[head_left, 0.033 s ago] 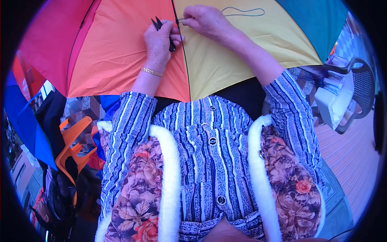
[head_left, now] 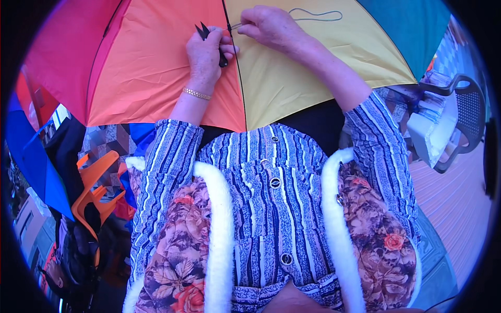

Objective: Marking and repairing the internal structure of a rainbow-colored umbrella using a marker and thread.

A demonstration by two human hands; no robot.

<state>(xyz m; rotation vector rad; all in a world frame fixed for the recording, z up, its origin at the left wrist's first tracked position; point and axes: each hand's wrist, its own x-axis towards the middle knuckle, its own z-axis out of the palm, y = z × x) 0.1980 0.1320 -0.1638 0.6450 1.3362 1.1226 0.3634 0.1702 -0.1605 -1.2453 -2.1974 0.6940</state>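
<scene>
We see smooth, thin cloth on the umbrella [head_left: 271, 78] (lightly creased in places), dark metal blades on the snips [head_left: 205, 35], a glossy metal bracelet [head_left: 197, 94], fluffy trim [head_left: 220, 235] on the quilted vest [head_left: 180, 255] and smooth plastic on the orange chair [head_left: 99, 194].

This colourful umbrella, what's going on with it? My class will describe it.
A person has both hands at the open umbrella. The left hand holds small black snips, blades pointing away from the body, beside the dark rib along the yellow panel. The right hand pinches something thin at that rib, too small to identify. A thread-like loop shows over the panel to that hand's right.
</scene>
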